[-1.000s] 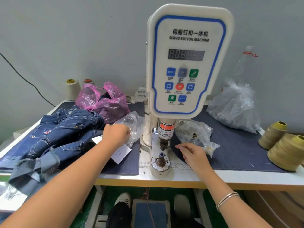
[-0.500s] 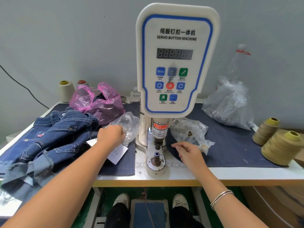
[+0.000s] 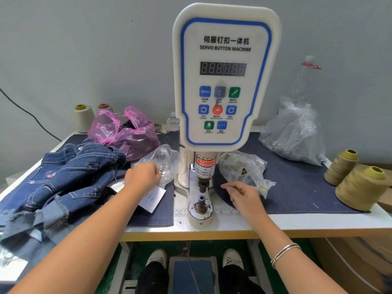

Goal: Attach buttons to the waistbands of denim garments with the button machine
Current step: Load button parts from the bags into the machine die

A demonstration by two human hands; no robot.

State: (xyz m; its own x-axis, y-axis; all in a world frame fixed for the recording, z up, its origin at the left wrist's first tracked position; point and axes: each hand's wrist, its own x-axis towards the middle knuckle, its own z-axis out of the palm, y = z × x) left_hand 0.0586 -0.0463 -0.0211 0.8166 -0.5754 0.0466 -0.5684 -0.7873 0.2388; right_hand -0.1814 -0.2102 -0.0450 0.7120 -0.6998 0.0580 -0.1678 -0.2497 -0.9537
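The white servo button machine (image 3: 224,81) stands at the table's middle, with its lower die post (image 3: 201,200) bare under the punch head. A pile of denim garments (image 3: 63,183) lies to its left. My left hand (image 3: 142,177) reaches into a clear bag of silver buttons (image 3: 163,158), its fingers curled among them and its fingertips hidden. My right hand (image 3: 244,196) rests on the denim mat (image 3: 297,187) just right of the die. Its thumb and forefinger are pinched together, and nothing shows between them.
A pink bag (image 3: 125,132), two thread cones (image 3: 83,117) and a white paper tag (image 3: 151,200) sit on the left. Clear bags (image 3: 241,168) (image 3: 294,132) and large tan thread cones (image 3: 360,187) are on the right. A foot pedal (image 3: 192,274) lies between my shoes.
Both hands stay almost where they were, the left in the button bag and the right beside the die. Only my head view has shifted slightly.
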